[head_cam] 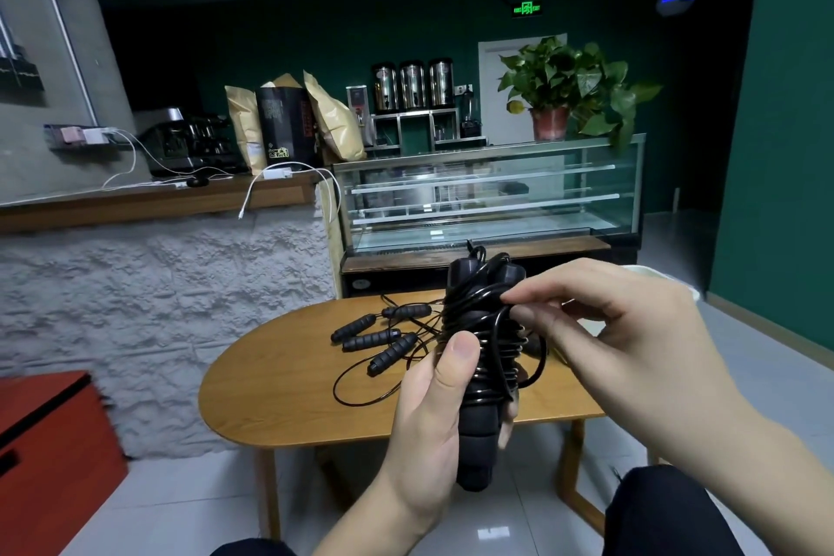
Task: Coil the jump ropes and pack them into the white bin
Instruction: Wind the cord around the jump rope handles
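While four black handles (374, 336) of the loose jump ropes lie left of centre on the wooden table (280, 393), their thin cords looping over the tabletop, the left hand (428, 433) at lower centre is clenched around an upright bundle (485, 357) of two black handles wound with cord, thumb pressed on the coils. Right of it, the right hand (623, 330) pinches the cord at the bundle's upper part. Behind that hand, at centre right, a pale rim (654, 273) shows; whether it is the white bin cannot be told.
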Available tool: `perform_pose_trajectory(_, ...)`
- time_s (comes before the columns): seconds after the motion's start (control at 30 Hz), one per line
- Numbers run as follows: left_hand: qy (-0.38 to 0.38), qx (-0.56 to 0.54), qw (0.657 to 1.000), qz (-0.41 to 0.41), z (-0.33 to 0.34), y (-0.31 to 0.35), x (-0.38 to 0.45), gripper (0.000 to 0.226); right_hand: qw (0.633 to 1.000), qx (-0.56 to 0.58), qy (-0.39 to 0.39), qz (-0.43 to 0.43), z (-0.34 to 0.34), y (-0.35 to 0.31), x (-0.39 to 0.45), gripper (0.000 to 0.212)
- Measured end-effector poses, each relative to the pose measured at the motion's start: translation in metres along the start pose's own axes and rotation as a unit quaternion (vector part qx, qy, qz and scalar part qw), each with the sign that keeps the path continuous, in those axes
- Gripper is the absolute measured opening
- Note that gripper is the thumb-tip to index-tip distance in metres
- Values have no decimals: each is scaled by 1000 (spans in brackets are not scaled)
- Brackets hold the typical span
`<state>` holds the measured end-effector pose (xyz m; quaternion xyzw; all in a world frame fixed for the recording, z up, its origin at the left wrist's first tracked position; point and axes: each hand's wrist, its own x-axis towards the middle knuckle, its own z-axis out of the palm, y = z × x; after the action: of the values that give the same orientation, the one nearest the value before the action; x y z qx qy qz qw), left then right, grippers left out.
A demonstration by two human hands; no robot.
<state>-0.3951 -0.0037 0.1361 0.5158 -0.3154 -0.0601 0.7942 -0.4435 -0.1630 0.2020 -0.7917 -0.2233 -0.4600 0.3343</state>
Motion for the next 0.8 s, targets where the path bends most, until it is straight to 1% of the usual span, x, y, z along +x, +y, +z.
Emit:
perform_pose_trajectory(0.1,2,9,1000,-7,-4,0,-1,89,997,37,-5,73,-1,-4,4,10)
perform_pose_trajectory(0.17,0,19,1000,-8,-6,0,-1,89,985,98,-8,138,-3,-3,7,14)
perform_pose_trajectory(0.2,-1,20,1000,-10,-7,0,-1,89,981,113,-14,158,-5,-2,8,17)
perform_pose_trajectory(0.3,-5,16,1000,-22,-9,-1,-2,83,983,90,-78,137,-7,-2,14,15)
perform_pose_trajectory(0.4,-17,14,999,-33,-11,0,-1,81,972,130,-140,135,-11,3,21,15)
perform_pose_trajectory(0.5,-24,18,998,-48,-12,1,-3,85,961,123,-209,133,-19,5,30,9)
perform_pose_trajectory(0.57,-28,21,998,-60,-12,1,-4,91,958,93,-240,126,-23,6,34,9)
perform_pose_trajectory(0.6,-30,19,997,-68,-12,1,-4,91,961,63,-245,116,-23,5,35,10)
perform_pose_trajectory(0.63,-33,14,996,-76,-11,1,-3,89,967,6,-239,84,-22,5,35,9)
perform_pose_trajectory(0.67,-35,7,996,-82,-11,1,-2,84,971,-72,-227,32,-19,4,35,8)
perform_pose_trajectory(0.7,-35,-1,996,-85,-10,0,-1,77,965,-144,-219,-19,-16,3,34,8)
perform_pose_trajectory(0.73,-33,-8,995,-89,-9,0,-1,69,955,-190,-220,-52,-12,1,33,9)
perform_pose_trajectory(0.8,-32,-17,995,-95,-9,-1,1,61,942,-232,-230,-74,-7,3,29,15)
